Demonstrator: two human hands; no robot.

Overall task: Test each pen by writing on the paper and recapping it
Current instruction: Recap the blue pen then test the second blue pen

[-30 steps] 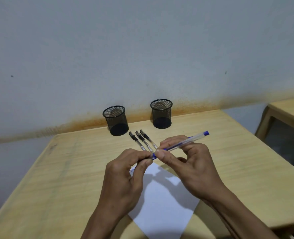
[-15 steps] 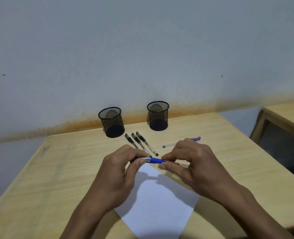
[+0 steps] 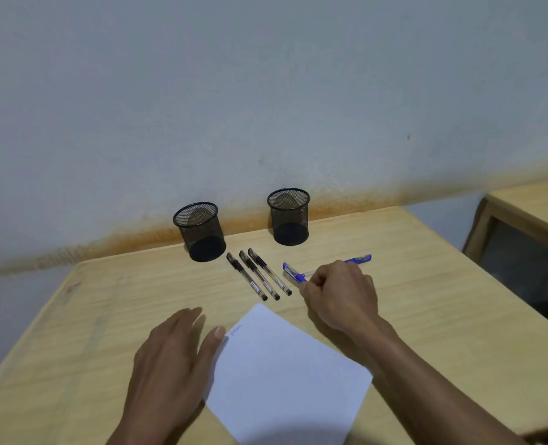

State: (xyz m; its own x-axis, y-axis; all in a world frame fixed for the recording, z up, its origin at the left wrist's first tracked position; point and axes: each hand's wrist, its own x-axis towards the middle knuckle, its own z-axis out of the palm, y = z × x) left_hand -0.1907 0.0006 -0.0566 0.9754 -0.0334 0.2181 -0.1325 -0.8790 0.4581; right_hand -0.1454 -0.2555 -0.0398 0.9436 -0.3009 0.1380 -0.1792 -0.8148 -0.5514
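A white paper (image 3: 285,380) lies on the wooden desk (image 3: 427,316), with a small blue scribble (image 3: 235,330) near its far left edge. My left hand (image 3: 173,358) rests flat on the desk, its thumb touching the paper's left edge. My right hand (image 3: 340,293) has curled fingers and pinches a capped blue pen (image 3: 293,273) low over the desk, cap end pointing left. A second blue pen (image 3: 359,260) lies behind that hand, partly hidden. Three black capped pens (image 3: 259,275) lie side by side just left of the blue ones.
Two black mesh pen cups, one on the left (image 3: 200,231) and one on the right (image 3: 288,216), stand at the desk's back edge by the wall. Another desk (image 3: 529,213) stands to the right across a gap.
Both hands held the blue pen at its cap end over the paper. My left hand has let go and dropped flat beside the paper. My right hand has carried the pen back right, by the black pens.
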